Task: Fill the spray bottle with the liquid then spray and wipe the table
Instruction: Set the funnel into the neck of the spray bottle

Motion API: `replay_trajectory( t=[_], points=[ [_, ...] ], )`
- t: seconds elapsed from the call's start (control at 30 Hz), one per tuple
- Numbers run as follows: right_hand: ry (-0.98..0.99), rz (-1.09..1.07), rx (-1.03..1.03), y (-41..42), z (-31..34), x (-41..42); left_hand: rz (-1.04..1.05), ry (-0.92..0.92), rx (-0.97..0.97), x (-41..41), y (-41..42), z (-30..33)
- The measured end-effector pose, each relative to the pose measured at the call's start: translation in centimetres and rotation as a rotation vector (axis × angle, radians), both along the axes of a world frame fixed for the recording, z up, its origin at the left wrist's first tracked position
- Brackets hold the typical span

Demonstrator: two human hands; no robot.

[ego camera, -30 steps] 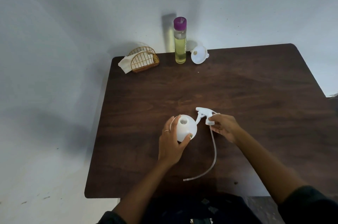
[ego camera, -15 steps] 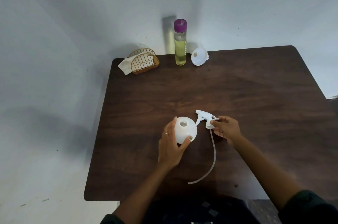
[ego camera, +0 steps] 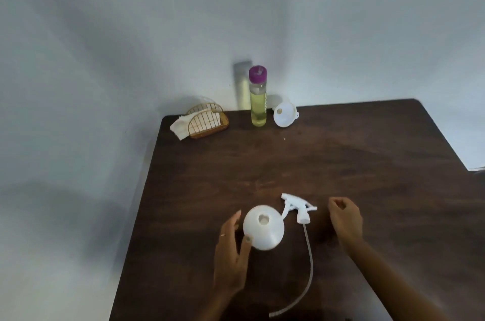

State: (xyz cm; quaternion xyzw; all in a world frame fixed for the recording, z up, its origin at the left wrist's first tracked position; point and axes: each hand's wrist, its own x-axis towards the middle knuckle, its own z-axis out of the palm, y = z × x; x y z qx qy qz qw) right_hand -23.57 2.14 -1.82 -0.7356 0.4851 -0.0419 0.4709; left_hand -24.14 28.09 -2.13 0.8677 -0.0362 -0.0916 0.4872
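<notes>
Near the front edge of the dark wood-grain table (ego camera: pixel 341 163), your left hand (ego camera: pixel 232 260) sits beside the white spray bottle (ego camera: pixel 263 230), a rounded, matte plastic body with its open round neck facing up. Your fingers are straight and relaxed along its left side and your thumb touches its lower left curve; nothing is curled round it. Just right of the bottle lies the white trigger head (ego camera: pixel 299 209), an angular moulded plastic piece resting on its side on the wood, nozzle pointing away from you. From its collar a thin, translucent dip tube (ego camera: pixel 309 268) runs toward you in a long soft curve and ends near the table's front edge.

Your right hand (ego camera: pixel 346 221) is a little to the right of the trigger head, apart from it, with the fingers loosely curled inward and holding nothing.

At the back edge, against the pale wall, stands a tall, slim, clear cylinder bottle (ego camera: pixel 258 103) with a purple cap, about two-thirds full of yellowish liquid. Just to its right a white plastic funnel (ego camera: pixel 284 113) lies tipped on its side, its wide mouth facing you. Well to the left, a small arched gold wire holder (ego camera: pixel 208 121) contains folded white napkins (ego camera: pixel 179 127), soft and crumpled at the corner that sticks out.
</notes>
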Motion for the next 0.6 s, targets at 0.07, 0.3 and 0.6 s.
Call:
replay_trajectory(
  t=[0.07, 0.3, 0.6],
  points=[
    [-0.027, 0.020, -0.051, -0.7, 0.3, 0.9, 0.120, -0.041, -0.055, 1.4, 0.1, 0.2],
    [-0.109, 0.186, -0.124, -3.3, 1.0, 7.5, 0.157, 0.001, 0.068, 11.2, -3.6, 1.3],
    [-0.044, 0.461, -0.195, -6.9, 1.1, 19.5, -0.138, 0.199, 0.125, 21.1, -14.1, 1.4]
  ],
)
